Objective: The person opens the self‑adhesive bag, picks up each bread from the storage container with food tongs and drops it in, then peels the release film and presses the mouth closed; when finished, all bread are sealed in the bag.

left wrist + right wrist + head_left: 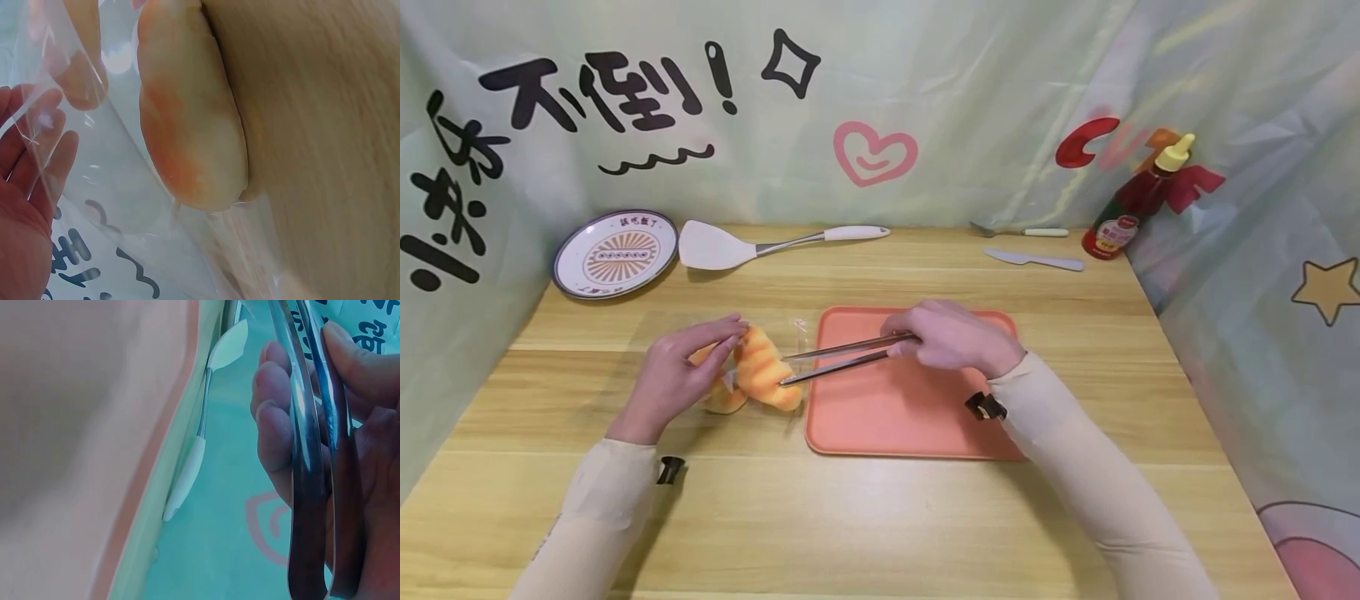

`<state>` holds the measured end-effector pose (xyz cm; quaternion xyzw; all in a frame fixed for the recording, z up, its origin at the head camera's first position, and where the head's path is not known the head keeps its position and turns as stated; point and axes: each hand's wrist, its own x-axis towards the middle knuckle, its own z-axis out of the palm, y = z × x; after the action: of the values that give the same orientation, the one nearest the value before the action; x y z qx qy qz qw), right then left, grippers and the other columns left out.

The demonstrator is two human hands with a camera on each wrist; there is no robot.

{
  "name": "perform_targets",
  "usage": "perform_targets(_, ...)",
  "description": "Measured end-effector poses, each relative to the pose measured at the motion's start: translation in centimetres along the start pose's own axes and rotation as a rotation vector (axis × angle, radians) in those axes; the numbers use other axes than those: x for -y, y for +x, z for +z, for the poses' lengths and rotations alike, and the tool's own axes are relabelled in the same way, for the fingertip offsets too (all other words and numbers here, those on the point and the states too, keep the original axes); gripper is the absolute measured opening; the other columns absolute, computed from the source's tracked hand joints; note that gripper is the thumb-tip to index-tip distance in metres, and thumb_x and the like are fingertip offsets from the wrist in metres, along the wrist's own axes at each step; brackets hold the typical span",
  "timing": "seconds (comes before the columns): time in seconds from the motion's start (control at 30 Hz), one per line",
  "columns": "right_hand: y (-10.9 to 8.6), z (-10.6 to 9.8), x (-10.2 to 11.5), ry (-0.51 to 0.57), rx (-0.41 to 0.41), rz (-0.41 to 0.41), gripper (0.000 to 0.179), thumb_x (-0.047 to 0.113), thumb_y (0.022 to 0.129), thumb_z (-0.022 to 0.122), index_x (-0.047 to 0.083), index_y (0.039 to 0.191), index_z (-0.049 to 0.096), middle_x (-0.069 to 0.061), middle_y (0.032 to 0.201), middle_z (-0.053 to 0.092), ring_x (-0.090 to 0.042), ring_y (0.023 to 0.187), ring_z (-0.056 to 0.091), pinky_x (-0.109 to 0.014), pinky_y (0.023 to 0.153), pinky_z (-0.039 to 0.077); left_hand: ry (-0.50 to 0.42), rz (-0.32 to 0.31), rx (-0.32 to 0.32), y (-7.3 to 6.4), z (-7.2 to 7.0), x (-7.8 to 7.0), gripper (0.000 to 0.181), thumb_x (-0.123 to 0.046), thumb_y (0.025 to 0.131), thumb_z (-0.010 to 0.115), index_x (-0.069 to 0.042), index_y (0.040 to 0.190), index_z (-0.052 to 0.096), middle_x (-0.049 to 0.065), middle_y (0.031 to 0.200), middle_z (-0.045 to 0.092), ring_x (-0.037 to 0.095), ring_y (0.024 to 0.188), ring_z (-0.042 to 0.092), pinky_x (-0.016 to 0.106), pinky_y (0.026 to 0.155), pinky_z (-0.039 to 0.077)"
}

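At the left of the tray, my left hand point(681, 371) pinches the edge of a clear plastic bag point(125, 181); in the left wrist view several fingers show through or beside the film. A ridged orange bread roll point(765, 371) is by its fingertips, and another bread piece point(724, 400) lies partly behind it. Metal tongs point(306, 456) are gripped in my right hand point(951, 337), above the tray. Their tips point left and reach the right side of the ridged roll; whether they squeeze it I cannot tell.
Under my right hand lies a pink tray point(880, 425). Along the back are a round plate point(568, 262), a white spatula point(718, 246), a fork point(1045, 232), a knife point(1037, 260) and a red sauce bottle point(1123, 221). Printed cloth point(962, 83) encloses the table.
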<state>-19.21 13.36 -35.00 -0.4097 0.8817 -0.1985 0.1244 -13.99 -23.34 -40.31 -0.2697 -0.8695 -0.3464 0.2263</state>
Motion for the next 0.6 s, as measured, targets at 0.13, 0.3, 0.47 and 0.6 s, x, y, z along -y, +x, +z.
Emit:
perform_targets(0.13,0.08,0.15,0.04,0.001,0.000,0.000,0.012,0.013,0.096,0.061,0.021,0.095,0.069,0.010,0.076,0.059,-0.010,0.057,0.044,-0.028,0.054,0.037,-0.013,0.016,-0.017,-0.01,0.12,-0.06,0.029,0.009,0.081,0.073,-0.007,0.105,0.076,0.007,0.112,0.071,0.027,0.105,0.067,0.014,0.097,0.040)
perform_targets(0.3,0.23,0.33,0.09,0.001,-0.004,0.005,0.013,0.014,0.096,0.061,0.022,0.098,0.070,0.013,0.082,0.061,-0.010,0.062,0.047,-0.028,0.056,0.038,-0.020,0.021,-0.022,-0.02,0.17,-0.18,0.031,0.011,0.080,0.074,-0.007,0.105,0.076,0.007,0.112,0.071,0.027,0.106,0.066,0.015,0.098,0.040)
perform_targets(0.47,0.53,0.35,0.23,-0.008,0.001,-0.007,0.012,0.014,0.097,0.060,0.023,0.095,0.069,0.011,0.077,0.060,-0.010,0.059,0.046,-0.028,0.055,0.038,-0.013,0.025,-0.028,0.02,0.16,-0.29,0.032,0.011,0.079,0.075,-0.006,0.105,0.076,0.009,0.113,0.071,0.028,0.106,0.066,0.015,0.099,0.040)
perform_targets(0.6,0.84,0.17,0.48,0.002,0.023,0.010,0.008,0.017,0.097,0.062,0.019,0.096,0.069,0.007,0.075,0.060,-0.011,0.060,0.046,-0.029,0.056,0.039,-0.021,0.039,-0.042,0.14,0.28,-0.25,0.030,0.010,0.079,0.075,-0.005,0.105,0.076,0.010,0.112,0.071,0.029,0.106,0.067,0.016,0.100,0.040)
